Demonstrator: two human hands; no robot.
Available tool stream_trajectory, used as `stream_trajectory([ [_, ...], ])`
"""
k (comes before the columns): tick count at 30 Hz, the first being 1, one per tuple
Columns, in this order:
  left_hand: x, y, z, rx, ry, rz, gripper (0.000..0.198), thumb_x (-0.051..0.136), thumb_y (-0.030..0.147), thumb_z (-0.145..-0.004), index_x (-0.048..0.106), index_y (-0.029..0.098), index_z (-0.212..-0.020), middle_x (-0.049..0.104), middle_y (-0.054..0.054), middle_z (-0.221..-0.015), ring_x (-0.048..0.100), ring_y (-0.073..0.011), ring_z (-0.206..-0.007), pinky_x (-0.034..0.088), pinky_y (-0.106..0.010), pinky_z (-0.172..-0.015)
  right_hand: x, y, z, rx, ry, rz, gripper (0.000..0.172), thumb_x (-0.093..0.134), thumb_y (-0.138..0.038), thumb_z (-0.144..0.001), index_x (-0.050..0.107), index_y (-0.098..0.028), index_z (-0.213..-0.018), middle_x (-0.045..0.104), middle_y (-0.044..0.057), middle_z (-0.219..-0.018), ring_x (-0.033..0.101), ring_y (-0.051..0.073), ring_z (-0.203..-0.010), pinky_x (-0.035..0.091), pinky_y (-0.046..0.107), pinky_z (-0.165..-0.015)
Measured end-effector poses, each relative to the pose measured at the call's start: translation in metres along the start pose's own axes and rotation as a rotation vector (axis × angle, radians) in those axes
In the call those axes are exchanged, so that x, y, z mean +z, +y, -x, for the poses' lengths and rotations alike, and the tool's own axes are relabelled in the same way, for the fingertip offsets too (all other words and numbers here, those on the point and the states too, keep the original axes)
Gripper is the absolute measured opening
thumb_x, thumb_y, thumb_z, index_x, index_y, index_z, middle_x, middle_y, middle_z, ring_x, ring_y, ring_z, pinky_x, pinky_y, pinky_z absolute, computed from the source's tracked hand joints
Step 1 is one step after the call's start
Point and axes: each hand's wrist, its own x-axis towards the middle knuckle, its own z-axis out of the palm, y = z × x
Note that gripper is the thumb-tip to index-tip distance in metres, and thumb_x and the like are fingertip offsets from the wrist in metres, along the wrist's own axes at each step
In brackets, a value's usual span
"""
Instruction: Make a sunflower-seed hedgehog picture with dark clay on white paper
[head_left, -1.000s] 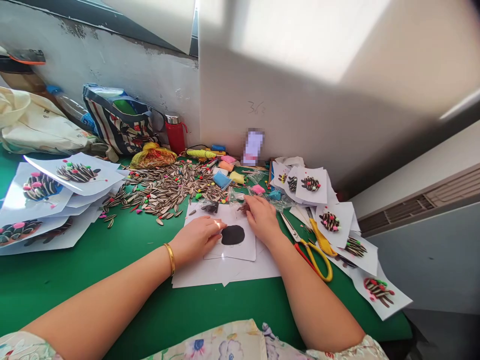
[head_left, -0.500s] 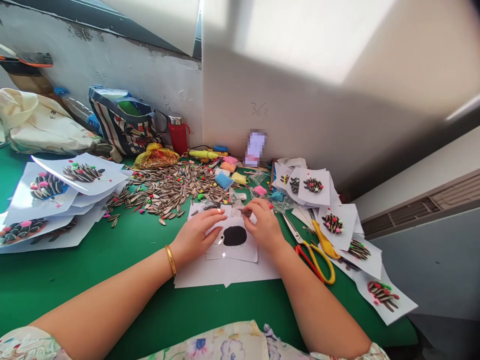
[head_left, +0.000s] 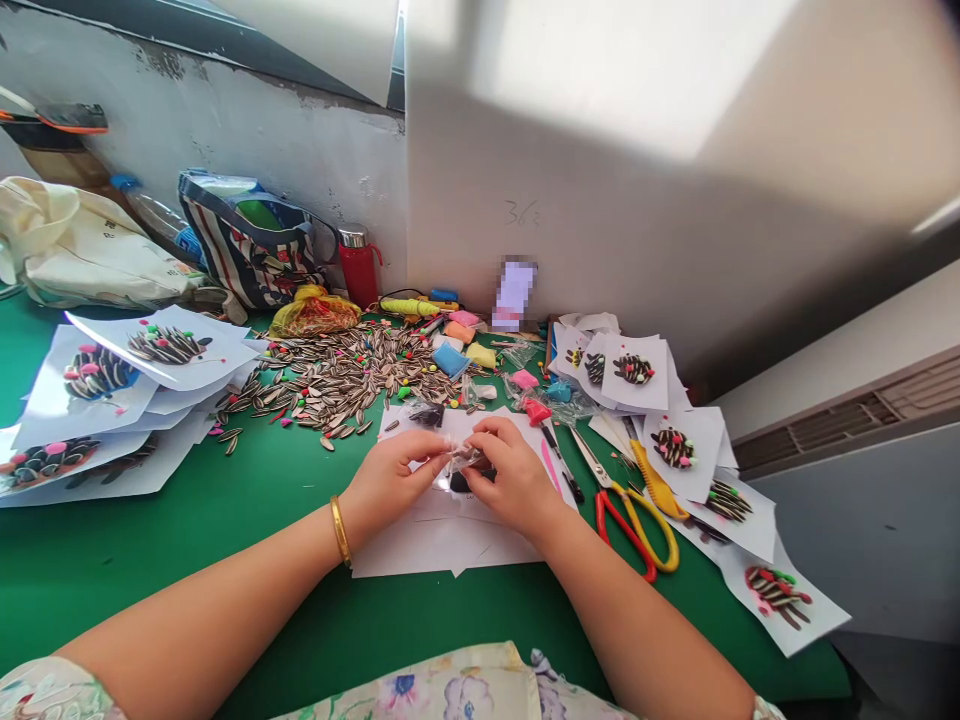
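Observation:
Both hands meet over the white sheets in the middle of the table. My left hand pinches one side of a small crinkled clear plastic wrapper. On the other side, my right hand has its fingers closed on the same wrapper. Whatever is inside the wrapper is too small to make out. Under the fingers lies a card with a black rounded shape, mostly hidden. A black lump in clear plastic rests just beyond my left hand.
Sunflower seeds are heaped behind the sheets, near colourful clay packets. Scissors, a black pen and a yellow cutter lie on the right. Seed-covered cards are piled left, more cards right.
My right hand has moved left and nearer, bringing the plastic wrapper to my left hand, which now grips it too. The card's black shape has become mostly covered.

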Motion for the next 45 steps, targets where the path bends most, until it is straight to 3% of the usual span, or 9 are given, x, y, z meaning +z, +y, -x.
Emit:
stream_trajectory([
  [6,-0.002,-0.002,-0.001,-0.029,-0.114,-0.050,0.018,0.059,0.035,-0.091,0.074,0.025,-0.093,0.074,-0.001,-0.096,0.067,-0.0185,-0.087,0.054,-0.031,-0.080,0.002,-0.004,-0.001,-0.089,0.006,0.031,0.023,0.057,-0.013,-0.083,0.060,-0.020,-0.105,0.063,0.011,-0.111,0.061,0.023,-0.100,0.054,0.037,-0.086],
  [12,0.000,0.004,0.001,0.076,0.042,-0.071,0.019,0.063,0.038,-0.089,0.075,0.025,-0.095,0.067,-0.006,-0.099,0.064,-0.0197,-0.092,0.055,-0.034,-0.084,0.007,-0.007,0.002,-0.136,-0.032,0.100,0.018,0.056,-0.016,-0.089,0.062,-0.020,-0.105,0.068,0.011,-0.113,0.064,0.024,-0.103,0.053,0.038,-0.089],
  [18,-0.002,0.011,0.003,0.264,0.094,-0.163,0.013,0.063,0.025,-0.090,0.074,0.024,-0.097,0.065,-0.007,-0.099,0.062,-0.0181,-0.092,0.054,-0.033,-0.081,0.006,-0.014,0.001,-0.134,-0.059,0.052,0.011,0.052,-0.017,-0.091,0.062,-0.021,-0.095,0.069,0.008,-0.098,0.064,0.020,-0.092,0.052,0.031,-0.081],
  [24,-0.005,0.012,0.003,0.315,0.142,-0.187,0.006,0.064,0.020,-0.089,0.069,0.020,-0.091,0.065,-0.006,-0.100,0.062,-0.0185,-0.094,0.052,-0.034,-0.083,0.001,-0.016,0.001,-0.059,-0.087,0.050,0.010,0.051,-0.014,-0.085,0.059,-0.020,-0.082,0.059,0.002,-0.073,0.052,0.016,-0.068,0.042,0.027,-0.064],
  [27,-0.004,0.011,0.003,0.336,0.129,-0.185,0.012,0.065,0.020,-0.088,0.070,0.022,-0.099,0.064,-0.007,-0.104,0.061,-0.0189,-0.096,0.052,-0.035,-0.084,-0.002,-0.017,0.002,-0.021,-0.105,0.026,0.010,0.050,-0.015,-0.083,0.058,-0.019,-0.079,0.056,0.001,-0.071,0.048,0.015,-0.065,0.037,0.027,-0.061],
  [33,-0.005,0.011,0.004,0.465,0.121,-0.153,0.025,0.064,0.014,-0.088,0.069,0.027,-0.109,0.061,-0.006,-0.105,0.059,-0.0179,-0.096,0.050,-0.034,-0.083,-0.005,-0.018,0.002,0.102,-0.217,-0.199,0.017,0.045,-0.022,-0.091,0.059,-0.019,-0.082,0.058,0.001,-0.077,0.051,0.014,-0.072,0.039,0.026,-0.065],
  [39,-0.009,0.013,0.004,0.491,0.139,-0.160,0.016,0.065,0.015,-0.087,0.067,0.023,-0.101,0.063,-0.006,-0.098,0.058,-0.0186,-0.092,0.049,-0.036,-0.083,-0.005,-0.018,0.004,0.217,-0.341,-0.552,0.021,0.045,-0.027,-0.096,0.062,-0.019,-0.087,0.062,0.002,-0.084,0.057,0.015,-0.080,0.044,0.027,-0.073],
  [45,-0.012,0.015,0.001,0.563,0.112,-0.169,0.024,0.066,0.016,-0.086,0.067,0.025,-0.108,0.066,-0.004,-0.097,0.058,-0.0186,-0.090,0.047,-0.040,-0.088,0.000,-0.015,0.007,0.369,-0.353,-0.837,0.017,0.056,-0.030,-0.092,0.064,-0.019,-0.102,0.065,0.004,-0.093,0.061,0.017,-0.087,0.048,0.029,-0.077],
])
